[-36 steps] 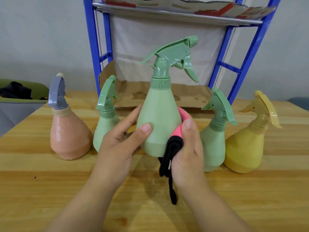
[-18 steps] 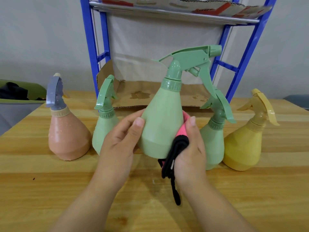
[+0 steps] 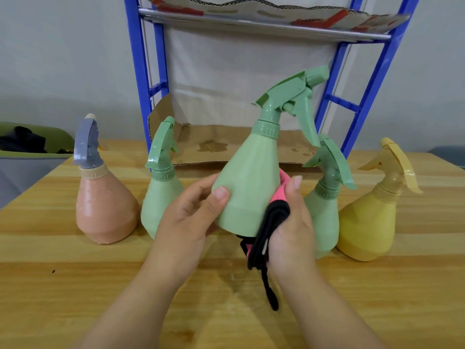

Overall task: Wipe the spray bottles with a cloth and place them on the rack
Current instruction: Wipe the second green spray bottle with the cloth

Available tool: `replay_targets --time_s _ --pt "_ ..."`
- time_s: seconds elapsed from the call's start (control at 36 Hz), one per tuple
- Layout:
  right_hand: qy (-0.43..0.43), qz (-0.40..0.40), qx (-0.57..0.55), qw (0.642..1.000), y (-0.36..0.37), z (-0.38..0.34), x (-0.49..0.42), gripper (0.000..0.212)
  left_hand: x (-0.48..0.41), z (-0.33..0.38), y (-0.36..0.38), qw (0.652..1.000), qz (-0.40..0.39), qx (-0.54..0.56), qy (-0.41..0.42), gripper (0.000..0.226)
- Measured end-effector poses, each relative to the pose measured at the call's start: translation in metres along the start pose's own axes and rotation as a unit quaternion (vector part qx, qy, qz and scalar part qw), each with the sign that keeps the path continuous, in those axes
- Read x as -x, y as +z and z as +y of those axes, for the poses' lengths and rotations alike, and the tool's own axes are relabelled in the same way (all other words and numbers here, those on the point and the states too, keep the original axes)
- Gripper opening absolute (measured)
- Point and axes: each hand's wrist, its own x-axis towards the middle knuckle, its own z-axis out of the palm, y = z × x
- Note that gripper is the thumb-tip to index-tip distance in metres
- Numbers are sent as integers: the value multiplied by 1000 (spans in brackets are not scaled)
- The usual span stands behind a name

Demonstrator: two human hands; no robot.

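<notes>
Head camera view, looking down over a pale wooden table (image 3: 75, 285): a pale green cone-shaped plastic spray bottle (image 3: 249, 187) is held just above the tabletop between two bare hands, and every place below is given from this held bottle. Compared with one second ago, the held bottle has been tipped from upright to a lean toward the right, and its trigger head has been swung higher and further right; this suggests it is being turned against the cloth, so wiping is judged under way and racking not yet begun. The left hand (image 3: 186, 217) is wrapped round the lower body, thumb laid across the front and fingers curled behind. The right hand (image 3: 292, 222) is closed on a folded pink and black cloth (image 3: 274, 217), which is pressed to the right flank, thumb on top; a black strap hangs below the base. Behind the held bottle a blue metal rack (image 3: 143, 79) is seen, its low shelf lined with brown cardboard (image 3: 219, 147). To the left stand a smaller green spray bottle (image 3: 158, 202) and, further out, a peach bottle with a grey trigger (image 3: 105, 212) beaded with droplets. To the right stand another green spray bottle (image 3: 324, 210) and a yellow spray bottle (image 3: 364, 222).
</notes>
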Motion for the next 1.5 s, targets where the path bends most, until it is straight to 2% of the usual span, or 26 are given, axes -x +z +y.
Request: replay_targets --time_s 0.06,0.11,0.19,0.25,0.33,0.39,0.47,0.56,0.67,0.75,0.83,0.89,0.94,1.03,1.11,1.17,1.25,1.36,1.39,1.5 --pt "-31 13 59 998 1 4 1 42 -1 -3 1 996 3 -82 17 42" --pt "-53 26 95 994 1 9 2 52 0 -4 2 994 28 -103 15 48" --pt "-88 29 136 986 2 15 3 79 4 -3 7 989 28 -140 24 84" --pt "-108 19 156 982 2 15 3 82 4 -3 7 991 31 -128 26 98" --pt "-95 -3 136 986 -1 9 2 68 3 -2 5 996 44 -70 33 85" --pt "-42 -24 59 997 -4 4 -1 55 1 0 3 999 33 -1 20 86" --pt "50 -71 -68 994 -6 3 -6 56 2 2 0 996 5 90 -4 92" --pt "53 -56 -94 993 -6 4 -5 53 2 5 1 997 0 73 7 66" --pt "18 -16 -40 999 -3 -2 0 55 1 7 4 998 42 31 23 42" --pt "-14 -26 -1 1000 -3 -1 4 55 1 7 4 997 63 31 15 55" --pt "-59 -20 81 995 0 5 5 65 3 8 4 999 1 14 38 51" --pt "-94 -19 118 988 1 6 6 64 4 8 3 998 -26 -7 54 61" --pt "-101 -26 102 989 0 4 6 60 5 9 2 997 -35 -9 64 64" --pt "-68 -67 30 995 -5 0 4 56 6 12 -1 998 -49 26 42 66" --pt "13 -104 -70 992 -8 -1 -4 64 6 11 -2 997 -46 58 3 82" --pt "15 -104 -79 991 -8 0 -6 66 5 10 -1 997 -22 79 -12 92" --pt "12 -66 -87 994 -5 1 -4 60 3 8 3 997 27 72 0 65" --pt "-34 -20 -19 999 -2 0 -1 52 1 6 7 997 63 45 0 23" --pt "-56 -15 20 998 -2 1 -1 51 1 5 8 997 63 35 -4 23" --pt "-144 2 145 979 0 8 1 60 5 3 8 1000 11 -22 9 45"
